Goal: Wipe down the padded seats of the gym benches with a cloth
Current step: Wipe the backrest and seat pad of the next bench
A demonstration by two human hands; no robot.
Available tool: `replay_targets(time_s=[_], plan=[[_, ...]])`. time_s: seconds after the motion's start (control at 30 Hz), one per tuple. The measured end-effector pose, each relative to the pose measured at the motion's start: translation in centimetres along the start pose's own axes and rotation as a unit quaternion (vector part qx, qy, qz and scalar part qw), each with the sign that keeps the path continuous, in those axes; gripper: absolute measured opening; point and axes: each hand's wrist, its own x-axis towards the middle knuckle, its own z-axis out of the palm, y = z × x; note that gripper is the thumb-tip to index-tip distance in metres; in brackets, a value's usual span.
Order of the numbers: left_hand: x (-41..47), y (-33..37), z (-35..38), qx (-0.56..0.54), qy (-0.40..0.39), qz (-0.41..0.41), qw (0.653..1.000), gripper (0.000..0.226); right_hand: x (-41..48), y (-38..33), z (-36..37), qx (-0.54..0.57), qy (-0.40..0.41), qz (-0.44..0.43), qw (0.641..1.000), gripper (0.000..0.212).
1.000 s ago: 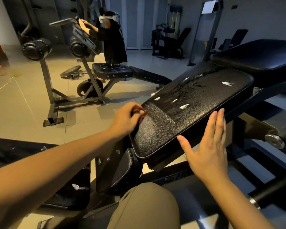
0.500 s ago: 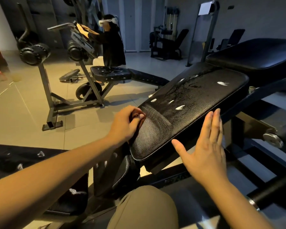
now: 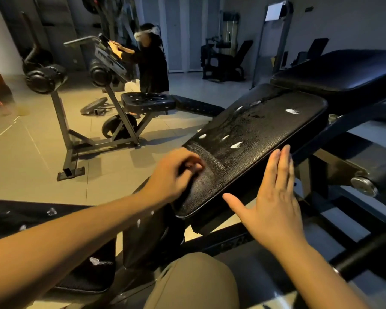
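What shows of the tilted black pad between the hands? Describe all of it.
The pad is black, pebbled like leather, piped along its rim and tilted up away from the camera. White blobs and wet streaks mark its upper half. The left hand presses a reddish cloth into its near left edge, denting it. The right hand is open by its right edge; contact is unclear.

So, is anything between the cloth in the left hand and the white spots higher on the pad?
Nothing visible. The left hand grips the cloth at the lower left edge of the padded seat; only bare leather lies before the white spots. The right hand is off to the right.
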Motion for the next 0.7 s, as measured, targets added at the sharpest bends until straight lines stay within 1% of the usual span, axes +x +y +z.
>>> replay_targets(time_s=[0.07,0.1,0.13,0.2,0.23,0.3,0.37,0.4,0.43,0.47,0.5,0.53,0.6,0.63,0.67,0.7], plan=[[2.5,-3.8,0.1,0.012,0.06,-0.147,0.987,0.003,-0.1,0.2,-0.1,0.001,0.001,-0.007,1.0,0.129],[3.6,-5.0,0.1,0.019,0.07,-0.2,0.977,0.004,-0.2,0.2,-0.2,0.0,0.0,-0.008,1.0,0.129],[4.2,-5.5,0.3,0.03,0.069,-0.23,0.97,0.002,-0.2,0.3,-0.4,-0.002,-0.003,-0.01,1.0,0.129],[4.4,-4.3,0.7,0.049,0.07,-0.234,0.968,0.009,-0.2,0.4,-0.5,-0.008,-0.008,-0.014,1.0,0.13],[4.0,-2.8,0.9,0.04,0.064,-0.204,0.976,0.012,-0.2,0.4,-0.5,-0.008,-0.01,-0.015,1.0,0.13],[2.2,1.2,0.8,0.004,0.028,-0.096,0.995,0.011,-0.1,0.4,-0.4,-0.003,-0.009,-0.014,1.0,0.131],[0.0,4.4,0.4,-0.023,-0.022,0.03,0.999,0.013,-0.1,0.3,-0.3,-0.002,-0.007,-0.015,1.0,0.13],[-0.5,5.0,0.3,-0.016,-0.043,0.085,0.995,0.015,-0.1,0.4,-0.2,-0.002,-0.005,-0.016,1.0,0.13],[-0.5,4.7,0.2,0.001,-0.053,0.115,0.992,0.016,0.0,0.4,-0.2,-0.002,-0.003,-0.016,1.0,0.13],[-0.1,3.7,0.4,0.017,-0.047,0.111,0.993,0.016,0.0,0.5,-0.3,-0.001,-0.003,-0.016,1.0,0.129],[0.7,2.3,0.7,0.028,-0.027,0.073,0.997,0.016,0.0,0.5,-0.3,0.0,-0.004,-0.017,1.0,0.13],[2.0,0.5,0.9,0.032,0.004,0.01,0.999,0.014,0.0,0.6,-0.3,0.0,-0.004,-0.02,1.0,0.13],[4.8,-3.1,0.7,0.044,0.048,-0.137,0.988,0.009,-0.1,0.7,-0.4,-0.001,-0.002,-0.025,1.0,0.129],[5.8,-4.0,0.8,0.046,0.053,-0.193,0.979,0.007,-0.1,0.7,-0.4,-0.001,-0.002,-0.026,1.0,0.129],[6.2,-4.0,0.9,0.054,0.054,-0.219,0.973,0.006,-0.1,0.7,-0.5,-0.002,-0.003,-0.025,1.0,0.129],[6.0,-3.3,1.1,0.056,0.052,-0.218,0.973,0.005,-0.1,0.6,-0.5,-0.003,-0.004,-0.024,1.0,0.129]])
